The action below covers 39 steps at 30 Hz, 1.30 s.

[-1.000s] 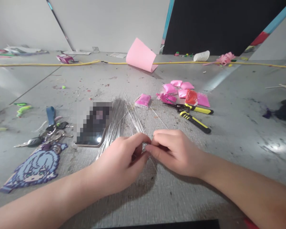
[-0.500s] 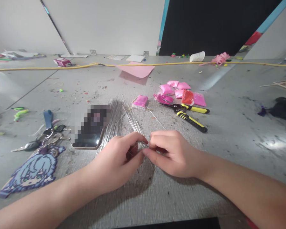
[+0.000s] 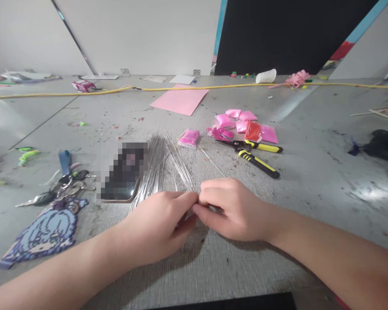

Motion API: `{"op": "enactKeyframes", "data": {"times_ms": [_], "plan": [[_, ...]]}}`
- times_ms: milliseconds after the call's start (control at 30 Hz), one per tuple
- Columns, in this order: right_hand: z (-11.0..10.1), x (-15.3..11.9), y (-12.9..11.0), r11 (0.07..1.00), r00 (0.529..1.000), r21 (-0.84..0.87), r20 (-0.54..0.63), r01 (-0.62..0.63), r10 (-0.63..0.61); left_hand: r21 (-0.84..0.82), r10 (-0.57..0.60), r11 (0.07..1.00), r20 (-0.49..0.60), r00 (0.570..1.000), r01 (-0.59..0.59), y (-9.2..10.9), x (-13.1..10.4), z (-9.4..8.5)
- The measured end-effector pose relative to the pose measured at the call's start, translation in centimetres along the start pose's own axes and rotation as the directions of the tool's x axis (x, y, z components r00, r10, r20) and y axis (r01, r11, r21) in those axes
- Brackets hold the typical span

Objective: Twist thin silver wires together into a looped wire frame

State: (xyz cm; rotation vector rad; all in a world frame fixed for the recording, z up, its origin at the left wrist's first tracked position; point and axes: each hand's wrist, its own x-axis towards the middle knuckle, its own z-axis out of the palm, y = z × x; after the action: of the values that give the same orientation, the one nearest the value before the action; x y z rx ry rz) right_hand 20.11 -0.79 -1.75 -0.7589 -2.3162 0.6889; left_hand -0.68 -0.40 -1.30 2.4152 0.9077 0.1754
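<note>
My left hand (image 3: 163, 221) is closed, its fingertips meeting those of my right hand (image 3: 231, 209) low over the table. The right thumb and index finger press together in a pinch. Whatever lies between the fingertips is too small and too covered to make out. Just beyond them, several thin silver wires (image 3: 181, 165) lie loose, their near ends reaching toward my fingers. A thicker bundle of such wires (image 3: 155, 165) rests left of these, partly behind my left hand. Pliers with black and yellow handles (image 3: 258, 163) lie spread beyond my right hand.
A phone (image 3: 124, 172) lies beside the bundle, with keys (image 3: 73, 187) and a pixel-art charm (image 3: 48, 228) farther left. Pink packets (image 3: 224, 121) cluster behind the pliers; a single pink packet (image 3: 189, 137) lies apart. A yellow cord (image 3: 181, 88) crosses behind pink paper (image 3: 181, 101).
My left fingers have drawn closer together, closing the gap between index finger and thumb. The raised edge of the pink paper has settled flat. My right hand has barely moved.
</note>
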Motion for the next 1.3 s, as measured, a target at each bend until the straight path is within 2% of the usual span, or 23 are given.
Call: {"op": "enactKeyframes", "data": {"times_ms": [200,1300], "plan": [[0.01,0.04,-0.05,1.0,1.0,-0.005,0.011,-0.002,0.002,0.028,0.03,0.999,-0.018,0.999,-0.03,0.08,0.04,0.1],[-0.06,-0.09,-0.03,0.997,0.998,-0.072,0.056,-0.017,0.021,0.051,0.027,0.998,-0.019,0.999,-0.026,0.03,0.14,0.04]]}}
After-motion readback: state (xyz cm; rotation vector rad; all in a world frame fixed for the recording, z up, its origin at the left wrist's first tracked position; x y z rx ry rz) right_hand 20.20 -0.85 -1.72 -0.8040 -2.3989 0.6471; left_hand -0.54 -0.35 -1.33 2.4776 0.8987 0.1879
